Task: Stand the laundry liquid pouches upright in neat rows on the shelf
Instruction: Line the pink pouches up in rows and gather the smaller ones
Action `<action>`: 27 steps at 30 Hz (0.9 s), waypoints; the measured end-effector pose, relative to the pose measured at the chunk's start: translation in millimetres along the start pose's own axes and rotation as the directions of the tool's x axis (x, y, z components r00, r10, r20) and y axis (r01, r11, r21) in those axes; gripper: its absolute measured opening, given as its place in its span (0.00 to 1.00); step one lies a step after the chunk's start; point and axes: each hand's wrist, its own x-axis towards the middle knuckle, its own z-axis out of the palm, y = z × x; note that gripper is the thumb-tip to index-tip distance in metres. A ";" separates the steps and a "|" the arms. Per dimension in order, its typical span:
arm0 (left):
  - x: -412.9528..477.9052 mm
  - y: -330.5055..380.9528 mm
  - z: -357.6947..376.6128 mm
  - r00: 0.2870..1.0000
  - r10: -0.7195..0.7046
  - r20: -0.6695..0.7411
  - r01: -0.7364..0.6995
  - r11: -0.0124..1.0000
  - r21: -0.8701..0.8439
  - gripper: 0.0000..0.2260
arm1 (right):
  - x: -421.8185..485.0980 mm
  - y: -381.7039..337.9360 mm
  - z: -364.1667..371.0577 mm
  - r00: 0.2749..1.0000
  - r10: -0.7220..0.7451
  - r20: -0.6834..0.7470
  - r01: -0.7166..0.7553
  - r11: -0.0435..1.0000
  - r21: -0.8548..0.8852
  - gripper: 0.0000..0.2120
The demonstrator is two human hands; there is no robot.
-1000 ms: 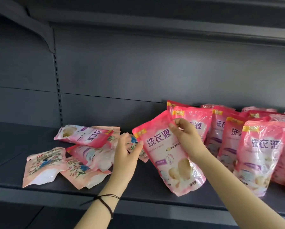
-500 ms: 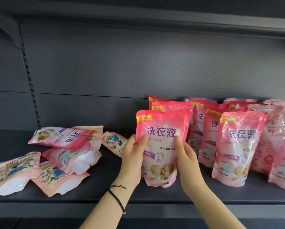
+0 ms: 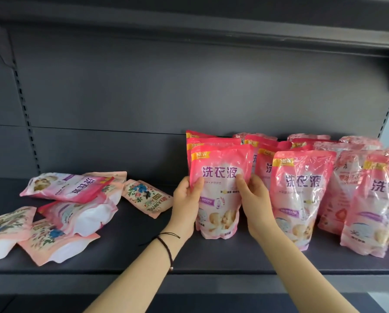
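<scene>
Hands at front: left hand (image 3: pixel 185 199) and right hand (image 3: pixel 254 199) each grasp one side of the pink pouch (image 3: pixel 220 190), upright on the shelf (image 3: pixel 143 251); upright pouches (image 3: pixel 301 195) stand behind and rightward; fallen pouches (image 3: pixel 69 186) lie leftward.

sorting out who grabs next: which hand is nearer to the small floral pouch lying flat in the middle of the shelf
Left. The left hand grips the left edge of the upright pouch, just right of the floral pouch; the right hand grips its other edge, farther right.
</scene>
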 end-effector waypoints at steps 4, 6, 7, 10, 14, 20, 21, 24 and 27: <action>9.3 28.5 -28.1 0.988 0.028 0.153 -0.087 0.914 0.397 0.05 | 2.9 -32.3 -8.1 0.956 -0.291 0.038 0.289 0.916 -0.278 0.17; 17.7 55.1 -44.4 0.976 0.001 0.220 -0.134 0.793 0.595 0.05 | 8.1 -53.5 -5.6 0.914 -0.398 0.085 0.401 0.848 -0.346 0.20; 21.2 69.5 -52.4 0.970 -0.014 0.243 -0.154 0.739 0.656 0.04 | 11.6 -63.1 -3.3 0.891 -0.441 0.108 0.446 0.808 -0.384 0.21; 24.3 107.7 -74.5 0.953 -0.068 0.294 -0.210 0.550 0.809 0.03 | 20.2 -89.2 7.0 0.787 -0.568 0.238 0.589 0.579 -0.564 0.19; 13.3 133.5 -103.4 0.906 -0.175 0.386 -0.395 -0.021 0.918 0.05 | 13.6 -111.0 30.7 0.597 -0.639 0.486 0.738 0.200 -0.644 0.09; 15.2 135.0 -142.9 0.852 -0.271 0.448 -0.511 -0.245 0.824 0.07 | -6.5 -102.7 84.8 0.400 -0.501 0.768 0.863 -0.076 -0.500 0.06; 18.7 135.2 -149.5 0.847 -0.266 0.461 -0.520 -0.235 0.821 0.07 | -6.8 -96.5 93.1 0.399 -0.468 0.788 0.873 -0.070 -0.483 0.07; 33.2 133.2 -170.2 0.802 -0.255 0.540 -0.594 -0.262 0.760 0.08 | -2.7 -74.9 118.2 0.406 -0.335 0.850 0.863 -0.164 -0.477 0.11; 52.4 133.4 -190.2 0.758 -0.272 0.593 -0.652 -0.304 0.695 0.08 | 1.6 -54.5 144.3 0.457 -0.184 0.870 0.833 -0.253 -0.491 0.13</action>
